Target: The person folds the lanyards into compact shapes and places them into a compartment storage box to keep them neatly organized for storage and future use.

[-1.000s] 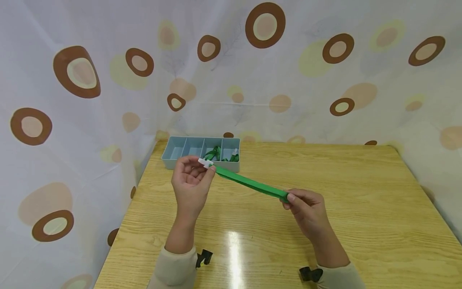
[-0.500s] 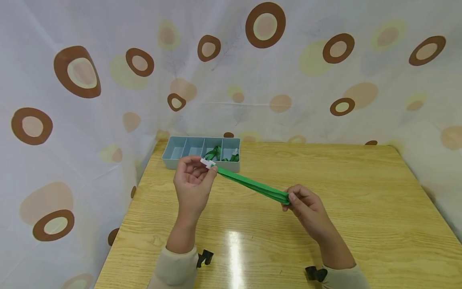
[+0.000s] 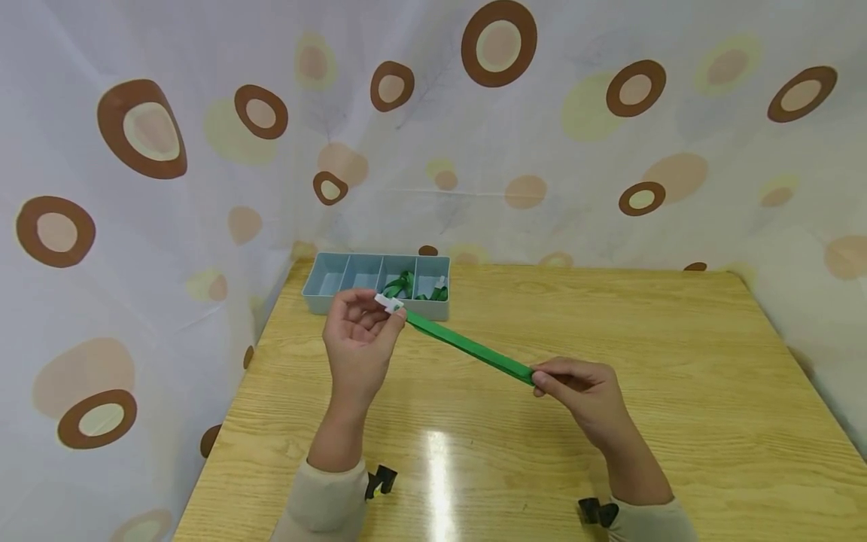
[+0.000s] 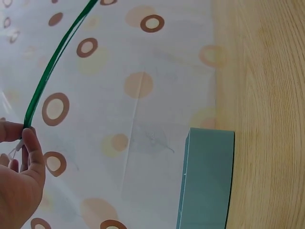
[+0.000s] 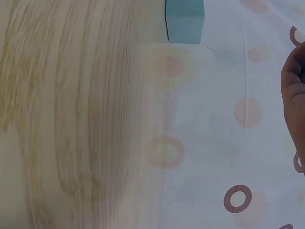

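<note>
A green lanyard (image 3: 470, 346) is stretched slantwise over the table between both hands, folded into layers that lie close together. My left hand (image 3: 359, 350) pinches its upper end, where a white plastic clip (image 3: 389, 302) sticks out past the fingers. At the lower end, my right hand (image 3: 589, 395) pinches the folded strap between thumb and fingers. In the left wrist view the lanyard (image 4: 47, 71) rises from the left fingertips, and a bit of white shows under them. Only part of the right hand (image 5: 295, 90) appears in the right wrist view; its fingertips are out of frame.
A blue-grey divided box (image 3: 433, 310) stands at the table's back left, behind the left hand. Green lanyards (image 3: 401, 284) lie in its third compartment, and another with a white clip (image 3: 441, 283) in the fourth. A patterned cloth (image 3: 542, 135) hangs behind the wooden table (image 3: 677, 376).
The layers of the strap, spread apart half a second ago, now lie together. My right hand has shifted slightly and turned at the strap's end; the left hand has kept its hold.
</note>
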A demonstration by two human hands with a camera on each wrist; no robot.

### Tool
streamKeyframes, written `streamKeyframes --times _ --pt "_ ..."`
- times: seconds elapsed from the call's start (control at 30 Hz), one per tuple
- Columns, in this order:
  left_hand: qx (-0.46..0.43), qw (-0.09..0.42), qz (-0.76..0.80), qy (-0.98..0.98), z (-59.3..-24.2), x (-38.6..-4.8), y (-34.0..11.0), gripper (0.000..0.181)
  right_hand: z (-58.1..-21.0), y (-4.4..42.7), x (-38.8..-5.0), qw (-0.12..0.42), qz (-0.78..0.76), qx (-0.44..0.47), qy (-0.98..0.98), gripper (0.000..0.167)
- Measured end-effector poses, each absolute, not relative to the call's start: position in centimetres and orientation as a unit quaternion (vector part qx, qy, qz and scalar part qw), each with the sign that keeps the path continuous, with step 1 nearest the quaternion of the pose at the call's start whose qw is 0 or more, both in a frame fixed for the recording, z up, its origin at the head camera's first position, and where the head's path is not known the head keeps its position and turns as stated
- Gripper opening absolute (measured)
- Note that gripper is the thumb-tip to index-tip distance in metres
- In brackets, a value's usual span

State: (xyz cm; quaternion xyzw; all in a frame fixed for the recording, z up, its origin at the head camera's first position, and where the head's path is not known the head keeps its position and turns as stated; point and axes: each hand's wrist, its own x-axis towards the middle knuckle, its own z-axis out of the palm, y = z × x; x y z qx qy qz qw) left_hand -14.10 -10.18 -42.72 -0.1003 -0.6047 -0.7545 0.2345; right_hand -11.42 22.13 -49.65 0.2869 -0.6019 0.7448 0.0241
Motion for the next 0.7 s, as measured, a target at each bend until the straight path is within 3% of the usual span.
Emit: streamKeyframes --times 0.13,0.37,0.7 --pt "-0.111 0.225 -0.758 -0.603 -42.57 -13.96 -10.11 0.042 -49.84 22.17 -11.34 0.055 0.716 0.246 -0.651 0.019" --pt "-0.136 0.2 -0.764 -0.598 -42.44 -13.72 -9.83 0.041 -50.43 22.04 -11.64 0.081 0.653 0.205 -0.725 0.038" --pt "-0.217 0.164 -0.766 -0.582 -42.17 -13.47 -9.84 0.046 -50.68 22.19 -11.71 0.086 0.584 0.222 -0.776 0.022"
